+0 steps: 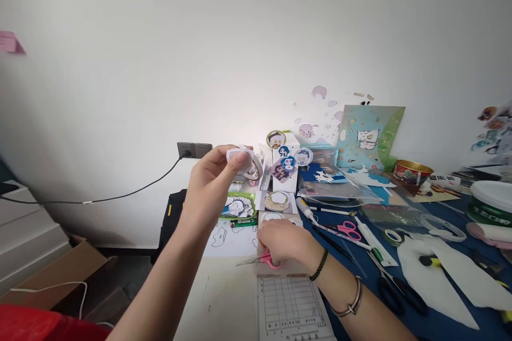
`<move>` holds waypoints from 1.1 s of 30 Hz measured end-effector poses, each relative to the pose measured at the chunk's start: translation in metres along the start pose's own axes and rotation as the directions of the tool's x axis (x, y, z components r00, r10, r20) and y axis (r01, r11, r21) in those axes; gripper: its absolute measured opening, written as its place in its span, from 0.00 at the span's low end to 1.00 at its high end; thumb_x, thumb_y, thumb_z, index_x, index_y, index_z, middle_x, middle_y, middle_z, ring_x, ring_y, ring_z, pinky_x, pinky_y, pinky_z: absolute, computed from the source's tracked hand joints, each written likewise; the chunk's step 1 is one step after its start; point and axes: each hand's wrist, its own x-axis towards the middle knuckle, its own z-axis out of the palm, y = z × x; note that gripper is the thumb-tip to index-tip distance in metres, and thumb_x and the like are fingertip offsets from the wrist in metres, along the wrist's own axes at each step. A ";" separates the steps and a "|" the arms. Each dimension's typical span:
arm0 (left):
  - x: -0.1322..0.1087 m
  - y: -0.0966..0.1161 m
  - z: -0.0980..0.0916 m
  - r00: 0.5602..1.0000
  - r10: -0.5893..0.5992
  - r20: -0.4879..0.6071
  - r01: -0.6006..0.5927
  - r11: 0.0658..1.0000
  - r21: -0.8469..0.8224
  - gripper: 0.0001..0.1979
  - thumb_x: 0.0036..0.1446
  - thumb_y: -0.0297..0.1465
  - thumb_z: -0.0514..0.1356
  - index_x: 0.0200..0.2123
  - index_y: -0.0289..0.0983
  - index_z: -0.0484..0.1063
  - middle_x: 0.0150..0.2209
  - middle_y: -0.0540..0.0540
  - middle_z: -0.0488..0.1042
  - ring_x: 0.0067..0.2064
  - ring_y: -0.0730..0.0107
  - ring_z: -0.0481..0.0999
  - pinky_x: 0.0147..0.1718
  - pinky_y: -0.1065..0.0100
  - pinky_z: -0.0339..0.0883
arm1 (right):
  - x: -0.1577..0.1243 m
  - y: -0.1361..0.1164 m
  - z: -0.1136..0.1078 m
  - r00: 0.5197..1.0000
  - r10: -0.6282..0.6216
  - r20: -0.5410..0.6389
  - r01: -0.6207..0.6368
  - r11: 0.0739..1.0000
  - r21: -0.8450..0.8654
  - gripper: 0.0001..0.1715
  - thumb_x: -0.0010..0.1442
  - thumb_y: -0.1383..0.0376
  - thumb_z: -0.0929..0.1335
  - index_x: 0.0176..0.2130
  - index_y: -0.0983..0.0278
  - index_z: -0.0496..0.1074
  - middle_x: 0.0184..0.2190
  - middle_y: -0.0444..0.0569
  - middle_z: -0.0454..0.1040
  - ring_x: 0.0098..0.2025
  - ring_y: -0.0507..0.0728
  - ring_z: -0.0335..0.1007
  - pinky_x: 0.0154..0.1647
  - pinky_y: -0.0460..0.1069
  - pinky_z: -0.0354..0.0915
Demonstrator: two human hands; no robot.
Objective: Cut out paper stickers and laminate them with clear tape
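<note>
My left hand [218,173] is raised in front of the wall, pinching a small pale paper piece [240,159] between thumb and fingers. Lower down and to the right, my right hand [282,240] is curled with its fingers bent downward at a pair of scissors [270,260] with pink handles. The thin blades point left over the pale work surface, and my fingers partly hide the handles. Just beyond this hand lies a sheet with round cartoon cutouts [276,201]. A printed table form [292,303] lies beneath my right wrist.
Right, on a blue cloth, lie a second pink pair of scissors [350,230], black-handled scissors [386,277], a glue tube [376,240], tape [392,237] and white cut sheets [424,261]. A white box with stickers [286,165] stands behind. A black cable [160,180] runs to a socket.
</note>
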 end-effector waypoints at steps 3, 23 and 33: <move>-0.004 0.003 0.003 0.999 0.003 0.042 -0.005 0.999 0.046 0.09 0.56 0.36 0.60 0.30 0.37 0.70 0.35 0.46 0.75 0.41 0.65 0.73 0.38 0.68 0.66 | 0.004 -0.001 -0.002 0.996 -0.013 0.087 0.017 0.999 -0.041 0.15 0.33 0.78 0.69 0.26 0.70 0.77 0.34 0.56 0.76 0.30 0.61 0.72 0.21 0.47 0.58; 0.002 0.005 -0.010 0.990 0.129 0.052 -0.135 0.980 0.146 0.06 0.54 0.33 0.62 0.28 0.37 0.73 0.31 0.46 0.76 0.42 0.62 0.75 0.39 0.65 0.67 | -0.074 0.030 -0.052 0.805 -0.562 -0.190 0.513 0.498 0.699 0.14 0.51 0.71 0.69 0.41 0.65 0.70 0.27 0.43 0.72 0.29 0.50 0.69 0.26 0.43 0.59; 0.001 -0.002 -0.008 0.949 0.016 0.314 0.041 0.984 -0.176 0.05 0.50 0.32 0.66 0.24 0.39 0.76 0.33 0.46 0.78 0.48 0.58 0.74 0.44 0.61 0.68 | -0.107 0.029 -0.057 0.796 -0.098 -0.597 0.596 0.299 0.745 0.20 0.46 0.55 0.75 0.32 0.66 0.72 0.17 0.37 0.56 0.18 0.45 0.44 0.18 0.45 0.43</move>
